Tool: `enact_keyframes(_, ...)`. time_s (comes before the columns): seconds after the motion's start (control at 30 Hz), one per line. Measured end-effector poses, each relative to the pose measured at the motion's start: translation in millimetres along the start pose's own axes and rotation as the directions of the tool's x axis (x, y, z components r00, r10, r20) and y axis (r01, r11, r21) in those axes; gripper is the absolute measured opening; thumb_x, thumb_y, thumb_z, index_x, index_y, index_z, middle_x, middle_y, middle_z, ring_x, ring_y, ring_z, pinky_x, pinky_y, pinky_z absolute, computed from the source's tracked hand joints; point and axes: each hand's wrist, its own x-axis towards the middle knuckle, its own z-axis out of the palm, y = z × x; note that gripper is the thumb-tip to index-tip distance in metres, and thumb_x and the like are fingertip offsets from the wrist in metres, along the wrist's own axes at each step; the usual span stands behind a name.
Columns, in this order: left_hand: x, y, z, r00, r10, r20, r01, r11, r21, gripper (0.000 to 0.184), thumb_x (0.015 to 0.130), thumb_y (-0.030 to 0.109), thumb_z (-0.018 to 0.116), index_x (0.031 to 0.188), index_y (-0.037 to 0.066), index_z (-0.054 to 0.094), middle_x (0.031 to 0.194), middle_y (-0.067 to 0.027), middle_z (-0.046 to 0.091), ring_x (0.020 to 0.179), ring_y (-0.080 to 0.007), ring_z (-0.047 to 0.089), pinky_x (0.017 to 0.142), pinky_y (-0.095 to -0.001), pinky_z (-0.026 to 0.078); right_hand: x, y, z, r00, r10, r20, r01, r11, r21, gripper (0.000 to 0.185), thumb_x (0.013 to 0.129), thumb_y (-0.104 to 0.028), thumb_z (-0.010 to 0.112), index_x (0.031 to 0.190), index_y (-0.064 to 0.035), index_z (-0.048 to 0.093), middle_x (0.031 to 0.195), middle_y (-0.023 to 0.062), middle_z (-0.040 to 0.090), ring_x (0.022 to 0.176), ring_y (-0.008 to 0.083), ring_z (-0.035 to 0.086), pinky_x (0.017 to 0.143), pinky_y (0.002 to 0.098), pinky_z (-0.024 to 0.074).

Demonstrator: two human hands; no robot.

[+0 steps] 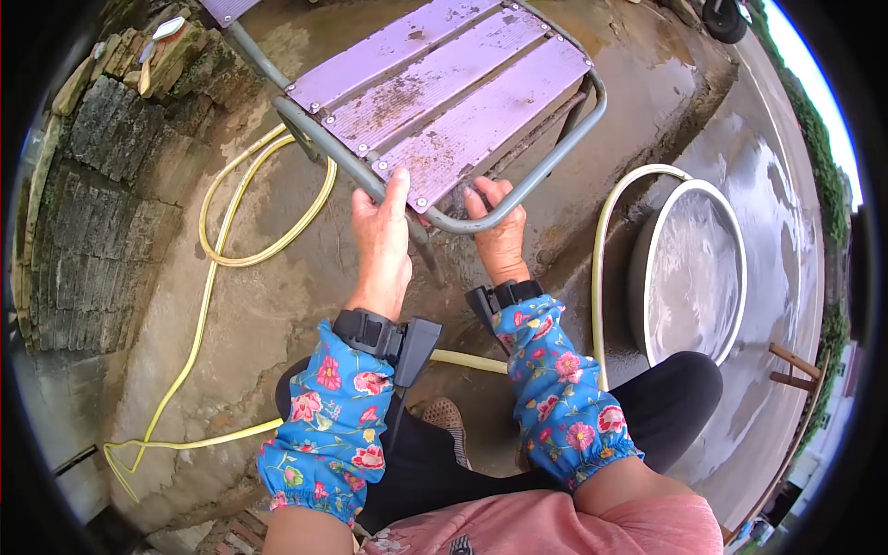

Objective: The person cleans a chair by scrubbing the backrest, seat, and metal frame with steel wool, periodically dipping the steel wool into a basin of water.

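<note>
A chair with purple slats (444, 88), stained with brown dirt, and a grey metal tube frame (555, 166) is tilted up in front of me. My left hand (381, 236) is closed on the frame at the near left corner, its thumb up against the slat's end. My right hand (499, 231) is at the near edge, its fingers bent round the frame tube. Something greyish and shiny shows by the right fingertips, too unclear to name. Both forearms wear blue flowered sleeves and black wrist straps.
A yellow hose (208, 287) loops over the wet concrete at left and runs beneath my arms. Its other stretch curves into a round metal tub (696, 273) of water at right. Stacked dark tiles (111, 213) stand at left. A wheel (724, 20) shows at top right.
</note>
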Motion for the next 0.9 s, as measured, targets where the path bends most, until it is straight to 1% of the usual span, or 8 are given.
enact_keyframes(0.07, 1.6, -0.8, -1.6, 1.0, -0.01, -0.019, 0.01, 1.0, 0.016, 0.026, 0.089, 0.021, 0.068, 0.101, 0.006, 0.05, 0.086, -0.0045, 0.058, 0.067, -0.0124, 0.056, 0.05, -0.0286, 0.046, 7.4, 23.7, 16.5, 0.881, 0.425, -0.208, -0.332, 0.868, 0.368, 0.019, 0.085, -0.013, 0.068, 0.094, 0.0004, 0.059, 0.083, 0.0058, 0.058, 0.072, 0.0141, 0.055, 0.064, 0.0318, 0.0472)
enact_keyframes(0.17, 1.2, 2.0, 1.8, 0.998, -0.055, -0.03, 0.056, 0.997, 0.047, 0.028, 0.089, 0.021, 0.067, 0.102, 0.007, 0.048, 0.085, -0.0048, 0.057, 0.064, -0.0124, 0.055, 0.048, -0.0279, 0.045, 34.7, 31.7, 6.7, 0.868, 0.429, -0.252, -0.335, 0.878, 0.342, 0.022, 0.086, -0.016, 0.07, 0.095, 0.0002, 0.057, 0.08, -0.0002, 0.054, 0.073, 0.01, 0.05, 0.064, 0.0271, 0.0447)
enact_keyframes(0.33, 0.8, 2.2, 9.8, 0.994, -0.012, -0.108, 0.02, 0.997, 0.074, 0.03, 0.088, 0.024, 0.067, 0.101, 0.008, 0.045, 0.08, -0.0038, 0.055, 0.059, -0.012, 0.054, 0.046, -0.0277, 0.043, -21.4, -9.7, 10.8, 0.638, 0.72, 0.273, -0.743, 0.482, 0.465, 0.042, 0.077, -0.025, 0.079, 0.097, 0.0025, 0.054, 0.081, 0.0023, 0.055, 0.079, 0.0112, 0.052, 0.071, 0.0269, 0.046)
enact_keyframes(0.4, -1.4, 2.4, 7.7, 0.993, -0.031, -0.115, 0.041, 0.996, 0.078, 0.029, 0.088, 0.024, 0.067, 0.1, 0.007, 0.046, 0.079, -0.0039, 0.055, 0.058, -0.0122, 0.053, 0.046, -0.0277, 0.043, -33.5, -25.9, 10.0, 0.831, 0.504, 0.236, -0.551, 0.806, 0.216, 0.027, 0.079, -0.02, 0.076, 0.087, -0.0029, 0.057, 0.071, -0.0042, 0.051, 0.066, 0.0081, 0.048, 0.061, 0.0254, 0.0423)
enact_keyframes(0.6, -2.0, 3.9, 5.0, 0.997, -0.06, -0.048, 0.063, 0.995, 0.075, 0.028, 0.089, 0.024, 0.067, 0.097, 0.006, 0.047, 0.08, -0.0044, 0.055, 0.059, -0.0131, 0.055, 0.047, -0.0291, 0.046, 57.0, 56.7, -7.9, 0.841, 0.524, -0.138, -0.495, 0.847, 0.194, 0.035, 0.078, -0.031, 0.079, 0.08, -0.0045, 0.056, 0.066, -0.0038, 0.05, 0.06, 0.007, 0.044, 0.053, 0.0244, 0.0396)
enact_keyframes(0.8, -0.6, 5.9, 7.0, 0.992, -0.053, -0.114, 0.069, 0.989, 0.132, 0.028, 0.089, 0.024, 0.067, 0.098, 0.006, 0.047, 0.081, -0.0045, 0.054, 0.061, -0.0133, 0.055, 0.047, -0.0298, 0.047, 58.0, 82.7, -15.4, 0.774, 0.631, 0.051, -0.608, 0.719, 0.338, 0.055, 0.071, -0.048, 0.079, 0.084, 0.0019, 0.061, 0.068, 0.0061, 0.058, 0.063, 0.0204, 0.056, 0.063, 0.0356, 0.0477)
enact_keyframes(0.87, 1.9, 5.1, 1.7, 0.998, -0.049, -0.051, 0.055, 0.988, 0.143, 0.029, 0.089, 0.023, 0.067, 0.099, 0.006, 0.047, 0.081, -0.0039, 0.053, 0.061, -0.0129, 0.054, 0.048, -0.0297, 0.047, 71.7, 59.5, -39.2, 0.797, 0.567, 0.208, -0.554, 0.824, -0.123, 0.059, 0.078, -0.056, 0.07, 0.069, 0.0002, 0.056, 0.06, 0.0043, 0.051, 0.061, 0.0134, 0.051, 0.057, 0.0282, 0.043)
enact_keyframes(0.9, 2.8, 3.2, 0.9, 0.998, -0.047, -0.041, 0.051, 0.993, 0.106, 0.03, 0.089, 0.024, 0.067, 0.1, 0.006, 0.046, 0.08, -0.0032, 0.053, 0.06, -0.0126, 0.053, 0.048, -0.0301, 0.047, 73.4, 65.7, -42.0, 0.76, 0.579, 0.296, -0.533, 0.815, -0.227, 0.076, 0.075, -0.072, 0.058, 0.08, 0.0032, 0.065, 0.068, 0.0197, 0.06, 0.068, 0.0359, 0.061, 0.076, 0.0461, 0.0494)
